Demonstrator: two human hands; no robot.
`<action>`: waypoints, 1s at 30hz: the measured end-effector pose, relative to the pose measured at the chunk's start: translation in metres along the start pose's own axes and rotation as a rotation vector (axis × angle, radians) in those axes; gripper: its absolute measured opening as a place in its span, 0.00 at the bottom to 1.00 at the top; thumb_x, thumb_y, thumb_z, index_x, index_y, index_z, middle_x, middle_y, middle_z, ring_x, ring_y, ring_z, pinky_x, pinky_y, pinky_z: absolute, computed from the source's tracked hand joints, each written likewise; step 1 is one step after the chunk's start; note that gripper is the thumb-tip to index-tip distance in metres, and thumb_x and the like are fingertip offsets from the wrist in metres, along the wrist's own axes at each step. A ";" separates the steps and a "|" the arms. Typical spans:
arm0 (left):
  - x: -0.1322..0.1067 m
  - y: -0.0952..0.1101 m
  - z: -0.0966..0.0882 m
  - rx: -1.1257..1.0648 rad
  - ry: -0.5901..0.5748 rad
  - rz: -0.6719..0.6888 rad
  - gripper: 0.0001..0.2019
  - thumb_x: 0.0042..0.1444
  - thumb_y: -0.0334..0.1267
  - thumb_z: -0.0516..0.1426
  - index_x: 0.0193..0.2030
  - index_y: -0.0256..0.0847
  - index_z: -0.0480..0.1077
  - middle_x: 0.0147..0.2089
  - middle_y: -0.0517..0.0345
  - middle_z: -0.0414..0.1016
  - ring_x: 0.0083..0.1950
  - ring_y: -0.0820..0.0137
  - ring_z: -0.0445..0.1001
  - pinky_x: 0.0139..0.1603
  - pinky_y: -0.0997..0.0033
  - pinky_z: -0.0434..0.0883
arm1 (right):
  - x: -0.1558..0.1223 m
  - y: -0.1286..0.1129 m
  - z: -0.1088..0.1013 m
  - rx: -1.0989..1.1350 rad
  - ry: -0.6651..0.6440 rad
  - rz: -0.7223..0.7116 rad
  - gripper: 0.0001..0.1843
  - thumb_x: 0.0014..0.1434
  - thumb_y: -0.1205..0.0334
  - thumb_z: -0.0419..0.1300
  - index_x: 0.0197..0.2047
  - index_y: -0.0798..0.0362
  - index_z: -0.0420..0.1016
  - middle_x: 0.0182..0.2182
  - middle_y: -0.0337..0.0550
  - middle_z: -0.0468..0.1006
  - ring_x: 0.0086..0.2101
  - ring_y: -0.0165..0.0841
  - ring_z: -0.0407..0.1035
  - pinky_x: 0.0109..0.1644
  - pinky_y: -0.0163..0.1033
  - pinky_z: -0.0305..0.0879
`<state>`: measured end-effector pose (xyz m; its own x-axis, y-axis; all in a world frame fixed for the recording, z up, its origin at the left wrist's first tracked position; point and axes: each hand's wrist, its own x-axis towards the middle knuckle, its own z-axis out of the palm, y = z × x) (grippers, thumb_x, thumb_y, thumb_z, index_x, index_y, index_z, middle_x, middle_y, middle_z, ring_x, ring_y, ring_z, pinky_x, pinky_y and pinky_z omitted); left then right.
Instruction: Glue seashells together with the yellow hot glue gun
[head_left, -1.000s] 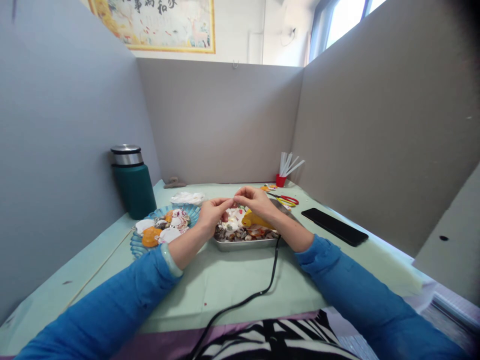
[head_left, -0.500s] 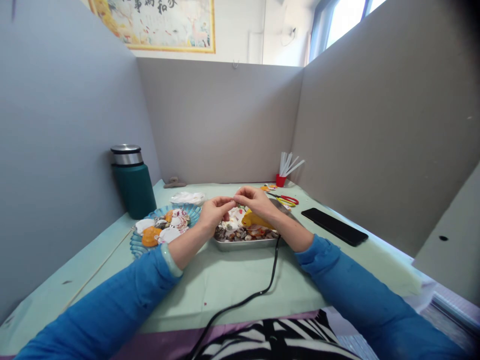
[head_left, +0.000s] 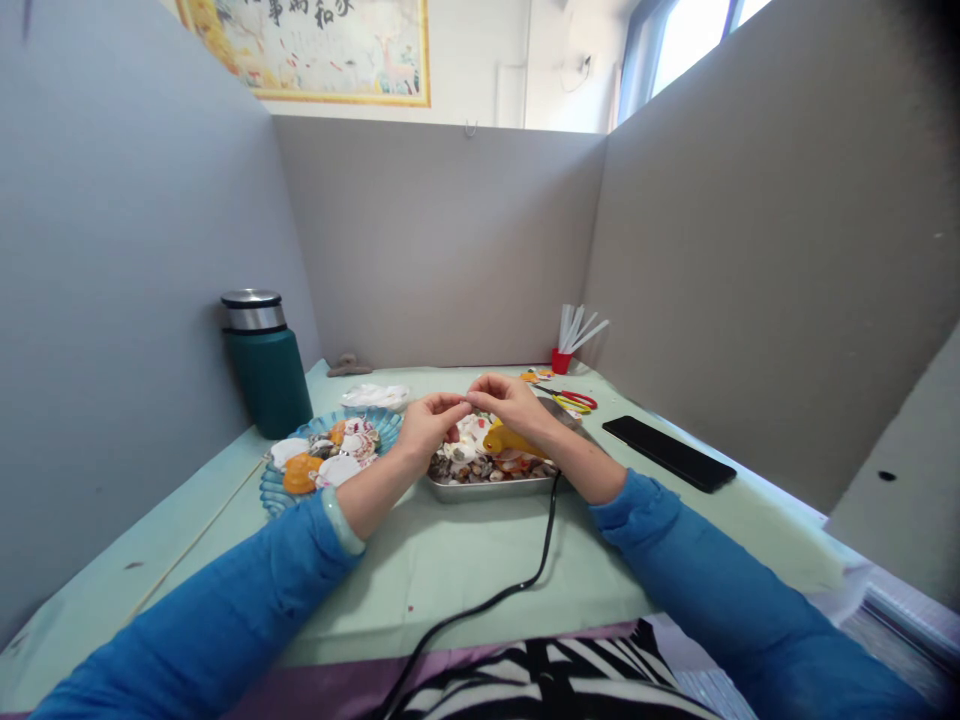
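My left hand [head_left: 431,428] and my right hand [head_left: 510,402] meet above a metal tray [head_left: 487,490], fingertips pinched together. Whatever is between the fingers is too small or too hidden to name. Below them the tray holds many small shells [head_left: 465,468] and some white pieces. A yellow glue gun [head_left: 517,440] lies in the tray, partly behind my right wrist, and a black cord [head_left: 510,590] runs from there toward me. Left of my left hand, a blue scalloped dish [head_left: 271,492] carries orange scallop shells [head_left: 301,473] and white shells [head_left: 339,470].
A green bottle [head_left: 266,375] stands at the left partition. Scissors with red and yellow handles [head_left: 581,402] and a black phone [head_left: 667,452] lie on the right. White sticks [head_left: 574,328] stand in a red cup [head_left: 561,362] at the back. Grey partitions [head_left: 442,240] surround the table [head_left: 450,570].
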<state>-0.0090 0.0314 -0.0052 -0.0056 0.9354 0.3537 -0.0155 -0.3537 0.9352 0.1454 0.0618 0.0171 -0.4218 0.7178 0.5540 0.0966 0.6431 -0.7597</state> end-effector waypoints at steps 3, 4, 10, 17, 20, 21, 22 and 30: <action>0.000 0.001 0.000 0.006 0.000 0.004 0.16 0.41 0.44 0.64 0.33 0.34 0.73 0.26 0.58 0.73 0.18 0.80 0.61 0.19 0.78 0.57 | 0.000 0.000 0.000 -0.010 -0.004 0.000 0.12 0.52 0.54 0.58 0.30 0.56 0.70 0.24 0.37 0.71 0.27 0.27 0.64 0.32 0.33 0.59; 0.000 0.001 0.000 0.008 -0.001 0.005 0.16 0.41 0.45 0.64 0.33 0.34 0.73 0.26 0.58 0.73 0.18 0.80 0.61 0.19 0.78 0.57 | 0.000 0.000 0.001 -0.012 -0.005 0.001 0.12 0.52 0.54 0.58 0.30 0.56 0.70 0.25 0.37 0.71 0.27 0.27 0.64 0.32 0.33 0.59; 0.001 0.000 0.000 -0.030 0.055 -0.022 0.17 0.39 0.45 0.64 0.32 0.35 0.72 0.28 0.57 0.74 0.17 0.81 0.61 0.19 0.77 0.57 | 0.002 0.004 -0.001 -0.019 0.021 0.032 0.12 0.53 0.55 0.57 0.32 0.56 0.70 0.26 0.38 0.72 0.27 0.27 0.64 0.32 0.32 0.60; 0.001 0.001 0.000 -0.151 0.228 -0.035 0.16 0.38 0.43 0.64 0.32 0.35 0.71 0.27 0.60 0.73 0.16 0.82 0.59 0.19 0.77 0.57 | 0.000 0.006 -0.009 -0.371 -0.193 -0.053 0.09 0.53 0.61 0.57 0.28 0.56 0.75 0.24 0.38 0.73 0.27 0.28 0.64 0.31 0.33 0.57; 0.002 0.000 -0.001 -0.145 0.229 -0.042 0.16 0.38 0.43 0.64 0.32 0.36 0.70 0.28 0.60 0.73 0.16 0.82 0.60 0.19 0.77 0.57 | -0.004 0.007 -0.006 -0.489 -0.516 -0.184 0.06 0.51 0.65 0.59 0.29 0.53 0.79 0.27 0.38 0.76 0.28 0.29 0.66 0.33 0.33 0.57; 0.002 0.000 -0.001 -0.142 0.227 -0.042 0.15 0.38 0.43 0.64 0.32 0.36 0.70 0.28 0.60 0.74 0.16 0.81 0.60 0.19 0.77 0.57 | -0.004 0.007 -0.005 -0.519 -0.596 -0.231 0.06 0.50 0.66 0.60 0.30 0.51 0.79 0.27 0.38 0.77 0.29 0.30 0.66 0.34 0.33 0.57; 0.003 -0.001 -0.001 -0.140 0.225 -0.040 0.15 0.38 0.43 0.64 0.32 0.36 0.70 0.28 0.59 0.74 0.16 0.81 0.60 0.19 0.77 0.57 | -0.005 0.007 -0.003 -0.548 -0.648 -0.269 0.07 0.50 0.66 0.60 0.31 0.50 0.80 0.27 0.38 0.77 0.30 0.30 0.65 0.34 0.34 0.57; 0.003 -0.001 0.000 -0.133 0.214 -0.045 0.16 0.38 0.42 0.64 0.33 0.35 0.70 0.30 0.58 0.74 0.17 0.81 0.60 0.18 0.78 0.57 | -0.011 -0.004 0.013 -0.854 -0.768 -0.359 0.09 0.51 0.69 0.60 0.34 0.48 0.79 0.31 0.40 0.78 0.40 0.37 0.63 0.39 0.38 0.51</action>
<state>-0.0094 0.0347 -0.0053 -0.2136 0.9339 0.2867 -0.1514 -0.3215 0.9347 0.1383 0.0481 0.0093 -0.9458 0.3020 0.1194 0.3072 0.9512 0.0274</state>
